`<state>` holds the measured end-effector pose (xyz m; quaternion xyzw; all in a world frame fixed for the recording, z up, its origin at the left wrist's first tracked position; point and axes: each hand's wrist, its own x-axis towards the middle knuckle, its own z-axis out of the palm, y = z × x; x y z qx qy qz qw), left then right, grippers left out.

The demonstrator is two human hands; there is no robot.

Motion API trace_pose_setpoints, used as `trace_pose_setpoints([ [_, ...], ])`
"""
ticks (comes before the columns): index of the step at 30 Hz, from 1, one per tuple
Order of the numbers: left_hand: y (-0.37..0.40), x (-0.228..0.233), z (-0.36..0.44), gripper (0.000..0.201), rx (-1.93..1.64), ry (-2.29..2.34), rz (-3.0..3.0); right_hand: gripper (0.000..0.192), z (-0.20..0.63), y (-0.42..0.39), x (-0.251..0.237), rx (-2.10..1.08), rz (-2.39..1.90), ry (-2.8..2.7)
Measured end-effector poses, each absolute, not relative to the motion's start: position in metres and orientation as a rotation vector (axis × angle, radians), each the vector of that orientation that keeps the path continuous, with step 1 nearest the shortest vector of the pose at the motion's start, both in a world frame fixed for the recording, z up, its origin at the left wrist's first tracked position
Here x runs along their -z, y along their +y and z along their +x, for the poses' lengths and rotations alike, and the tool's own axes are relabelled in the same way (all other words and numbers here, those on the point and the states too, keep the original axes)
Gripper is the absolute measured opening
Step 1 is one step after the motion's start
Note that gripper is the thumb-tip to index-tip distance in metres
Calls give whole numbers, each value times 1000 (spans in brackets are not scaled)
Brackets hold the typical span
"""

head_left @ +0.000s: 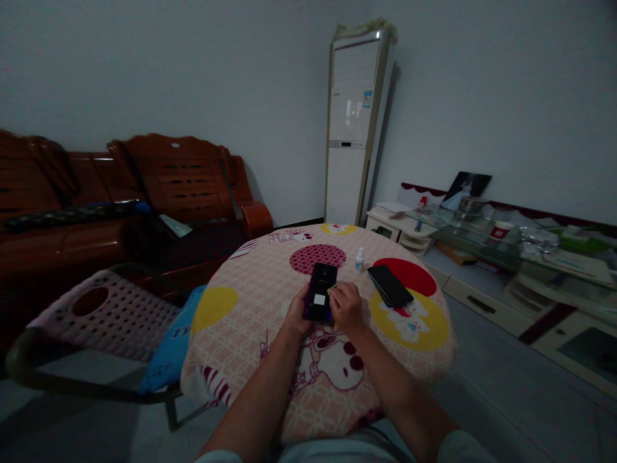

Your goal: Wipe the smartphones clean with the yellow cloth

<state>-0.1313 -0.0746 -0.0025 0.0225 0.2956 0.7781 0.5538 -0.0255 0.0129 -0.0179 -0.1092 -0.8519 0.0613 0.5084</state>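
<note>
A: Where's the dark phone (321, 290)?
B: Over the round table (250, 308), approx. center — the left hand (297, 314) is gripping its lower left edge, fingers wrapped round.
A: And the right hand (346, 307)?
B: It's pinching a small yellowish bit at the phone's right side; can't tell what.
A: Nearby?
B: A second phone (389, 285) is lying flat to the right, a small white bottle (359, 260) is standing btw. them — chair (96, 315) at left.

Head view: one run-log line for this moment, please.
left hand: holds dark phone | right hand: at phone's right edge, pinching something small | second phone: flat on table | small bottle: upright
</note>
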Motion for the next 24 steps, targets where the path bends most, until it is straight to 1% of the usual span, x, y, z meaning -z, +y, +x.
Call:
trace_pose_setpoints([
  [10,-77,5,-125,35,-1676,788,160,22,-23,36,17,-120,-394,-1939],
  [17,-74,7,-128,30,-1761,811,88,21,-25,22,20,-120,-346,-2045],
  [24,-75,4,-131,32,-1799,778,53,19,-27,-1,19,-170,-255,-2142],
])
